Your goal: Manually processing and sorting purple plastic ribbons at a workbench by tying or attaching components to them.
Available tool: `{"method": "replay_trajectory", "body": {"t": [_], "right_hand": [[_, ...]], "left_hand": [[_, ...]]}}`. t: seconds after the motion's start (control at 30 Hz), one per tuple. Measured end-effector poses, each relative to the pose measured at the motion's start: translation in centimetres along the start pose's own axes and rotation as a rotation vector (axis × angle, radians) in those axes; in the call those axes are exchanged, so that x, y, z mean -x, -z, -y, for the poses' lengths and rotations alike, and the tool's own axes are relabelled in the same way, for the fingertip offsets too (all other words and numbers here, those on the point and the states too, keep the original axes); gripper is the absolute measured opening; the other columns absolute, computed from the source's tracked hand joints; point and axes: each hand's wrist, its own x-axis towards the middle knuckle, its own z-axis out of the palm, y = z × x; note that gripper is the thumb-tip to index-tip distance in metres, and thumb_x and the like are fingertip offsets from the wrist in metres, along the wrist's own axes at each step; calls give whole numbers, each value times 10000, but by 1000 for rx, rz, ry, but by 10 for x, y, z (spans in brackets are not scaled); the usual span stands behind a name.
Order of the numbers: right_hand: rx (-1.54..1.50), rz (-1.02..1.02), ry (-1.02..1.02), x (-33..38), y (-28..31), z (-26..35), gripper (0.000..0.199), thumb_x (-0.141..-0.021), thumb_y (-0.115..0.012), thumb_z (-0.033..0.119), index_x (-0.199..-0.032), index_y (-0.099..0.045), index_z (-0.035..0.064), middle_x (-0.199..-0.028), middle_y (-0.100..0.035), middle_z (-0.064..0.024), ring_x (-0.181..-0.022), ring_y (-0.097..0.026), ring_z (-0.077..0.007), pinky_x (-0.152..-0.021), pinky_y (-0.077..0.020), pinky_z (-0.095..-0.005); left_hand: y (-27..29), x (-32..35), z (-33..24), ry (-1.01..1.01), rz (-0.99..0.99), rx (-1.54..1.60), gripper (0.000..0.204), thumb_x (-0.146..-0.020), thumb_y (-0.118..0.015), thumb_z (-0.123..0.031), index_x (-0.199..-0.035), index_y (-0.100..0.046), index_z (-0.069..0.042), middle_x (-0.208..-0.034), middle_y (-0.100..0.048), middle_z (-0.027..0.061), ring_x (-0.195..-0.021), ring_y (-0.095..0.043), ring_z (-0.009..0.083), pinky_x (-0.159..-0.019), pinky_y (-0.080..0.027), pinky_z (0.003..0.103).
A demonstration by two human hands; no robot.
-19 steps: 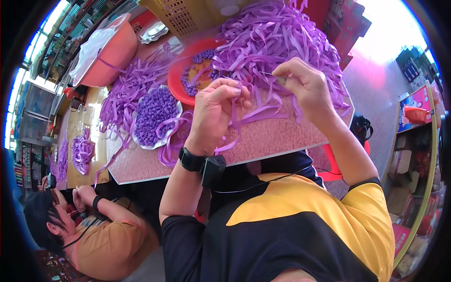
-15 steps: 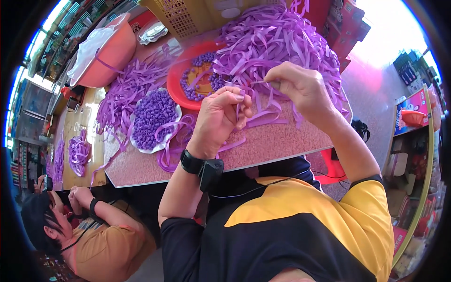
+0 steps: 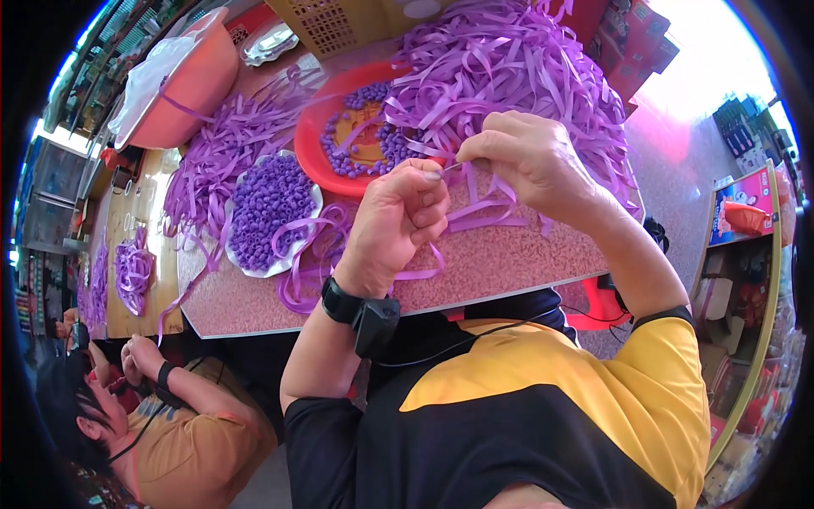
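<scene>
My left hand (image 3: 397, 220) is closed in a fist over a purple ribbon strip (image 3: 475, 214), thumb and forefinger pinching its end. My right hand (image 3: 530, 161) pinches the same strip from the other side, fingertips almost touching the left thumb. Both hands hover above the speckled pink table (image 3: 509, 263). Behind them lies a big heap of purple ribbon strips (image 3: 509, 68). A red plate (image 3: 315, 153) holds small purple ribbon pieces, and a white plate (image 3: 270, 212) to the left is piled with purple folded beads.
An orange basin (image 3: 191, 81) with a white bag stands at the far left, a yellow crate (image 3: 335, 25) behind. Another person (image 3: 161, 424) in an orange shirt sits at lower left. A wooden table (image 3: 127, 263) carries more ribbon. Shelves (image 3: 746, 280) stand on the right.
Both hands have stayed together over the table edge, working the strip between the fingertips; the right hand has shifted slightly closer to the left thumb.
</scene>
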Motion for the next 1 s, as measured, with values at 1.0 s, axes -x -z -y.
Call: {"method": "replay_trajectory", "body": {"t": [1.0], "right_hand": [[431, 81, 61, 3, 4, -11, 172, -758, -660, 64, -930, -663, 52, -888, -632, -85, -909, -612, -279, -822, -452, -392]], "left_hand": [[-11, 5, 5, -137, -324, -156, 49, -899, -662, -44, -912, -616, -33, -615, -382, -73, -468, -300, 32, -413, -218, 217]]}}
